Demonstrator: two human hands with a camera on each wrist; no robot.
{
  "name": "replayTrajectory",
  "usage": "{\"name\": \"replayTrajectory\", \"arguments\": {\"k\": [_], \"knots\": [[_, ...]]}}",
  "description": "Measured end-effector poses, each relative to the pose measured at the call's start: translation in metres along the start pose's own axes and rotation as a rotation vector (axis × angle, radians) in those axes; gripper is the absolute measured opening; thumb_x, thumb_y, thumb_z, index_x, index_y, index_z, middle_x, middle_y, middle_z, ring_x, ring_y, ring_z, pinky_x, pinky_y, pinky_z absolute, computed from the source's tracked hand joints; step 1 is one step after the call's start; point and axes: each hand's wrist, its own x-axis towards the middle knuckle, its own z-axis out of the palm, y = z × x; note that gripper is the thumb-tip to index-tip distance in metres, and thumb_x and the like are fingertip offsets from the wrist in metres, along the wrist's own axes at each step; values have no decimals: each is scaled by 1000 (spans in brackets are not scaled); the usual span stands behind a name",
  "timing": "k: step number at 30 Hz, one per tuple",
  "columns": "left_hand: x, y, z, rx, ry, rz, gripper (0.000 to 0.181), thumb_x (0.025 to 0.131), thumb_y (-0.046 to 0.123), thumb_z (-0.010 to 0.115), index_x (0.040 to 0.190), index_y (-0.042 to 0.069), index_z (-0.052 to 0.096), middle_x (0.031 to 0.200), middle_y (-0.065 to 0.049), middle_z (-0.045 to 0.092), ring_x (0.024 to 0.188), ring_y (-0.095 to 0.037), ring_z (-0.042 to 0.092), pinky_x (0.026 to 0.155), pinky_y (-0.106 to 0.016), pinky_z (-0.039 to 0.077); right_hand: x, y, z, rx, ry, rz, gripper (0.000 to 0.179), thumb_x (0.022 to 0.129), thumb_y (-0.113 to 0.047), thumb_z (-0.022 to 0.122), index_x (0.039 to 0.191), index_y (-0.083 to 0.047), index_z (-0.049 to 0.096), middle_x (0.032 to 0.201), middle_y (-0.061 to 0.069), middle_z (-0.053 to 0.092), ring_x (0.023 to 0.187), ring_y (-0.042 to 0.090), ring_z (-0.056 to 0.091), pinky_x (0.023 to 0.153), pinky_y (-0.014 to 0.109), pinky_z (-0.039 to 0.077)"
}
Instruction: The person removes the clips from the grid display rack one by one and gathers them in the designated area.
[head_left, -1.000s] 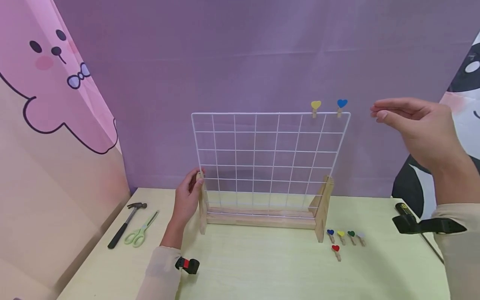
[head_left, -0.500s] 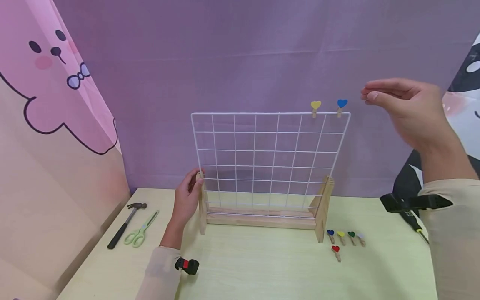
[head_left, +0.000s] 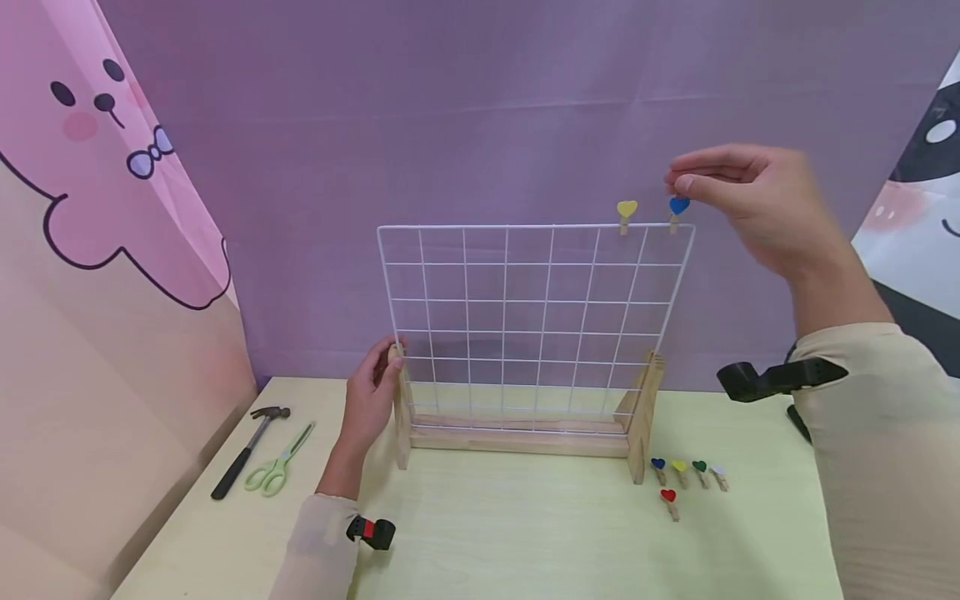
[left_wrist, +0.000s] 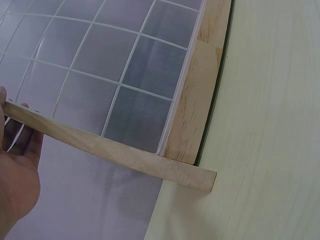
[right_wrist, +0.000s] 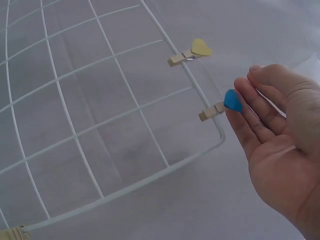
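Observation:
A white wire grid point(head_left: 506, 299) stands upright in a wooden stand point(head_left: 517, 442). Two small clothespins with hearts clip its top bar near the right corner, a yellow heart clothespin point(head_left: 627, 212) and a blue heart clothespin point(right_wrist: 212, 111). Around the stand's left upright point(left_wrist: 120, 153) my left hand point(head_left: 369, 396) curls, thumb on one side and fingers on the other. My right hand point(head_left: 757, 200) is at the blue heart, its fingers loosely bent. The right wrist view has the heart in front of the fingers, with the thumb apart from it; whether they touch, I cannot tell.
On the table right of the stand lie several heart clothespins, including a red one point(head_left: 670, 503) and a green one point(head_left: 701, 472). A hammer point(head_left: 250, 452) and green-handled scissors point(head_left: 277, 463) lie at the left. Purple cloth point(head_left: 450, 100) hangs behind.
My right hand has risen and travelled left from beyond the grid's corner to the blue heart clothespin. My left hand stays on the stand's upright. The head view has shifted slightly.

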Motion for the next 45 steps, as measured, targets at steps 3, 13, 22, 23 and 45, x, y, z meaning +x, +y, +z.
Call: {"name": "replayTrajectory", "arguments": {"k": [3,13,22,23,45], "knots": [[0,-1,0,-7,-3,-6,40,107,18,57,146,11,56,142,-12,64,130,-25,60,110,-26,49,3,0,6,-35,-17,17,28,91,-3,77,117,4,73,103,1,81,99,10,74,94,11,51],[1,-1,-1,-20,-9,-6,40,107,19,57,146,8,56,143,-13,64,130,-25,60,111,-30,49,10,-1,19,-114,-44,49,23,90,-3,77,113,-1,77,100,-3,81,95,9,74,87,12,55],[0,-1,0,-20,-6,0,39,107,19,57,145,11,57,141,-12,64,129,-24,60,107,-20,49,12,1,24,-368,-60,91,23,94,-16,77,116,-13,78,98,-15,79,89,3,70,67,20,48],[0,-2,0,-20,-6,3,39,107,19,57,145,11,57,141,-12,65,129,-23,60,105,-16,49,11,1,24,-387,-61,97,23,94,-18,77,117,-14,78,98,-16,79,89,3,70,65,20,47],[0,2,1,-12,-4,0,40,107,20,57,146,11,56,143,-12,64,131,-27,60,108,-20,48,10,5,30,-560,-36,118,25,96,-23,74,119,-14,78,97,-20,74,97,7,63,77,14,50]]}}
